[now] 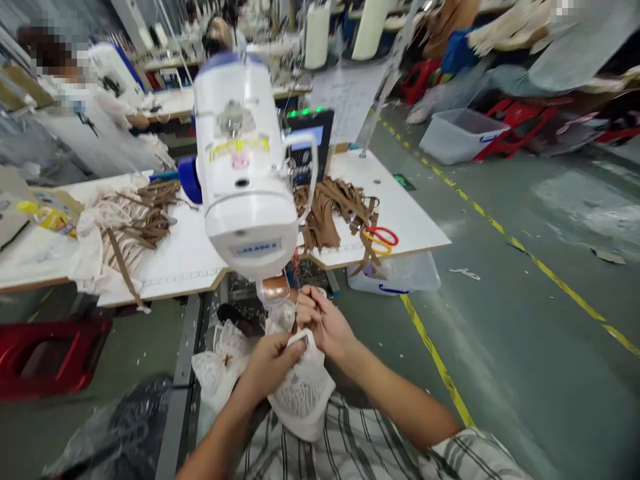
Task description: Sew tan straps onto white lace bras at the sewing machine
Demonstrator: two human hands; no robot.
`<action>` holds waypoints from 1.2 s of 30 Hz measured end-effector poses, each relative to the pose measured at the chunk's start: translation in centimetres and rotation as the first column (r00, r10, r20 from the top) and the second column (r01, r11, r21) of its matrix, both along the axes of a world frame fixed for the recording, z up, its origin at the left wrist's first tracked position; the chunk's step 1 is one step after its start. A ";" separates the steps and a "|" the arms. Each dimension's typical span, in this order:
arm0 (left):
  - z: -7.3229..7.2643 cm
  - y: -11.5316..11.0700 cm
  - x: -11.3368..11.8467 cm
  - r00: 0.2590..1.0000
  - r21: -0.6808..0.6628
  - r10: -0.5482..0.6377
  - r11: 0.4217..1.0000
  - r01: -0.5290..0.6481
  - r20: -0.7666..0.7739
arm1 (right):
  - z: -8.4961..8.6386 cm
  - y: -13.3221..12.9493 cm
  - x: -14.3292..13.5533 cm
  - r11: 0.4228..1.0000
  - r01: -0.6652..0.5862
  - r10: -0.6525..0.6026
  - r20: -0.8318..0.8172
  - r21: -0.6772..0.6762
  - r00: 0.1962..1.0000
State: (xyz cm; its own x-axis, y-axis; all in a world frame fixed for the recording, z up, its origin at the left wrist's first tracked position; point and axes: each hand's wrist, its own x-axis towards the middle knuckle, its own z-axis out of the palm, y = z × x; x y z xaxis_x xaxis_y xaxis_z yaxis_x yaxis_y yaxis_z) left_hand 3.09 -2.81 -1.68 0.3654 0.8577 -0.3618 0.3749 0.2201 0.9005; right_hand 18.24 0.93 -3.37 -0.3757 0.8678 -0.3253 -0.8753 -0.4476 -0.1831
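A piece of white lace fabric point(303, 393) hangs over the lap, and my left hand point(273, 363) pinches its upper edge between thumb and fingers. Just right of it, my right hand point(323, 320) is raised near the sewing machine's front end, its fingers curled together; whatever they hold is too small to tell. The white sewing machine point(245, 167) stands directly ahead. More white lace point(225, 363) lies to the left of my left hand, partly behind the forearm.
Brown strips point(330, 213) and red-and-yellow-handled scissors point(383, 240) lie on the white table point(410, 220) at right. Lace and brown strips point(135, 230) are piled at left. A red stool point(55, 357) stands lower left. A person point(85, 113) sits at the upper left.
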 end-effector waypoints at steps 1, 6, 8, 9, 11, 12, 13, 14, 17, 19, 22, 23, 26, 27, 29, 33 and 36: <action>-0.1 0.0 -0.2 1.000 -0.015 0.025 1.000 -0.025 0.016 | -0.7 -0.3 0.2 0.998 -0.055 0.055 0.085 -0.006 0.995; -0.3 0.1 -0.5 0.997 -0.023 0.071 0.997 -0.070 0.027 | -3.7 -1.9 0.9 0.889 -0.458 0.400 0.482 0.003 0.779; -0.4 0.1 -0.5 0.997 -0.006 0.080 0.997 -0.080 0.004 | -4.1 -1.7 1.4 0.901 -0.433 0.341 0.591 0.014 0.731; -0.5 0.1 -0.5 0.995 0.014 0.099 0.995 -0.099 -0.006 | -4.1 -1.3 1.9 0.930 -0.365 0.259 0.645 0.033 0.719; -0.6 0.2 -0.7 0.989 0.074 0.147 0.987 -0.144 -0.031 | -3.9 -0.3 3.0 0.973 -0.219 0.104 0.709 0.073 0.698; -0.7 0.2 -0.8 0.985 0.114 0.166 0.981 -0.160 -0.048 | -3.7 0.2 3.6 0.978 -0.189 0.072 0.712 0.086 0.699; -0.8 0.3 -1.0 0.982 0.153 0.178 0.974 -0.167 -0.066 | -3.4 0.6 4.1 0.974 -0.202 0.074 0.704 0.101 0.706; -0.8 0.4 -1.1 0.980 0.186 0.183 0.969 -0.165 -0.085 | -3.0 0.9 4.5 0.958 -0.257 0.099 0.699 0.124 0.708; -0.8 0.7 -1.3 0.979 0.230 0.169 0.963 -0.140 -0.114 | -1.6 1.1 4.6 0.822 -0.510 0.146 0.770 0.255 0.621; -0.6 0.9 -1.3 0.984 0.247 0.140 0.963 -0.108 -0.115 | -0.8 0.9 3.9 0.728 -0.605 0.097 0.825 0.323 0.557; -0.8 0.9 -1.2 0.992 0.356 0.086 0.933 -0.048 -0.090 | -0.3 0.8 2.7 0.727 -0.580 0.004 0.842 0.367 0.539; -1.0 0.8 -1.1 0.994 0.409 0.078 0.912 -0.041 -0.074 | -0.3 0.9 2.3 0.752 -0.544 -0.013 0.833 0.373 0.553; -2.1 0.4 -0.7 0.993 0.533 0.119 0.842 -0.085 -0.029 | -0.6 1.5 1.8 0.814 -0.457 0.023 0.767 0.358 0.642; -2.5 0.3 -0.6 0.986 0.561 0.162 0.819 -0.119 -0.027 | -0.6 1.9 1.8 0.825 -0.449 0.046 0.750 0.344 0.660; -3.1 0.3 -0.4 0.970 0.625 0.240 0.762 -0.170 -0.029 | -0.6 3.0 2.0 0.834 -0.458 0.079 0.754 0.309 0.653; -2.3 1.7 -1.2 0.977 0.779 0.176 0.627 -0.018 -0.120 | -0.2 6.1 2.9 0.850 -0.421 -0.033 0.830 0.316 0.557; -0.7 3.3 -2.2 0.968 0.728 0.163 0.685 0.026 -0.188 | 0.2 8.8 3.1 0.788 -0.482 -0.193 0.896 0.384 0.400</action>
State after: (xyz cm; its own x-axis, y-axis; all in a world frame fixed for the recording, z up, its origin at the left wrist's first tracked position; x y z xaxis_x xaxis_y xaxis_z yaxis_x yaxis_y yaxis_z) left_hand 0.92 0.49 -2.41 0.2866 0.9041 0.3170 0.5920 -0.4273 0.6834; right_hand 21.31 9.72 -3.13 -0.3146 0.9462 -0.0753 0.0083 -0.0766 -0.9970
